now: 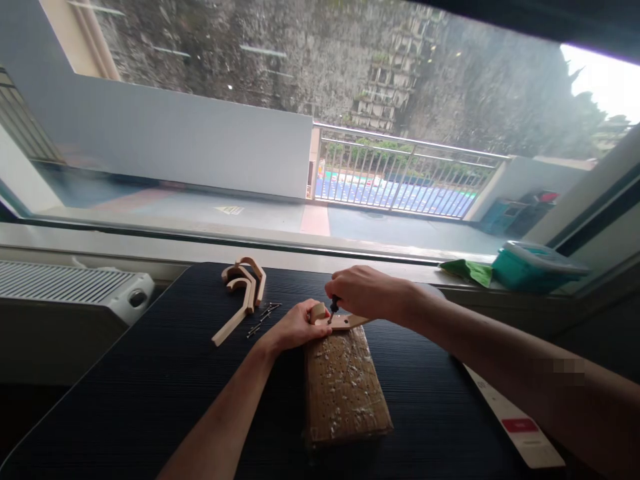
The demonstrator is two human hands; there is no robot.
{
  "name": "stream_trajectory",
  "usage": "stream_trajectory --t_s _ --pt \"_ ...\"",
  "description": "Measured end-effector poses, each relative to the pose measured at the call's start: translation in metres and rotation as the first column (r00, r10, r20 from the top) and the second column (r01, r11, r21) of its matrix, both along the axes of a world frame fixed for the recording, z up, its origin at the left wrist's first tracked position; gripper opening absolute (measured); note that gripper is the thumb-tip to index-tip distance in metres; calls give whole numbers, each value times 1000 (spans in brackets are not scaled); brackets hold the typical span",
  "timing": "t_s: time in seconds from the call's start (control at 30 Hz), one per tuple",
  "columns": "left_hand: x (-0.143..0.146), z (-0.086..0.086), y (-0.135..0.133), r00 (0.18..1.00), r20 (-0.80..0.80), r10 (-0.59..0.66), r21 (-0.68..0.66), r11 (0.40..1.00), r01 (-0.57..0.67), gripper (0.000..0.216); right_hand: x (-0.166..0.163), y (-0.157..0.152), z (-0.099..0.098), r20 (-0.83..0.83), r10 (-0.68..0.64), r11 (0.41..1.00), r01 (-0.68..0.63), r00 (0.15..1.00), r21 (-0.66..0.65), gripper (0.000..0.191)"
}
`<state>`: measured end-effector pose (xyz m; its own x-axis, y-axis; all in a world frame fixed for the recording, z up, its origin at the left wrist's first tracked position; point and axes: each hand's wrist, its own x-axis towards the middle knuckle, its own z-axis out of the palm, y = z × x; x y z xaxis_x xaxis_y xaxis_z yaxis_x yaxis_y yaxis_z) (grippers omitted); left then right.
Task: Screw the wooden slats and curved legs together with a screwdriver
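Note:
My right hand point(357, 290) is closed round the dark handle of a screwdriver point(334, 307), held upright. Its tip meets a curved wooden hook point(345, 322) that lies across the far end of a brown block point(345, 387) wrapped in clear film. With closed fingers, my left hand point(297, 325) grips the hook's curled end and presses it on the block. Dark holes show in the hook's flat part. Left of my hands, several similar wooden hooks point(249, 283) lie together, and beside them is a small row of screws point(263, 320).
All this stands on a black table point(175, 360) below a large window. A pale board or box with a red patch point(515, 413) lies by the right edge, partly under my forearm. On the sill are a green cloth point(470, 270) and a teal tub point(535, 267). A radiator point(75, 287) is at left.

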<state>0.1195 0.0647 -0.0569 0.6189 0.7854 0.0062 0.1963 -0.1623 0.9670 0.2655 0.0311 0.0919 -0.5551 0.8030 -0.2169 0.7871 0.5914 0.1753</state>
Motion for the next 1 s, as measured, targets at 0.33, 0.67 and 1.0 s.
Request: stream_trajectory --t_s 0.33,0.67,1.0 --pt "-1 -2 1 999 33 -24 9 1000 24 21 -9 -4 -2 28 -169 985 168 985 42 23" --pt "-2 -6 4 997 55 -60 -24 998 62 22 -9 1 -8 0 -131 991 131 991 28 19" --pt "-4 7 -2 968 -116 -221 -1 975 222 28 19 -18 6 -89 -222 975 220 971 -32 25"
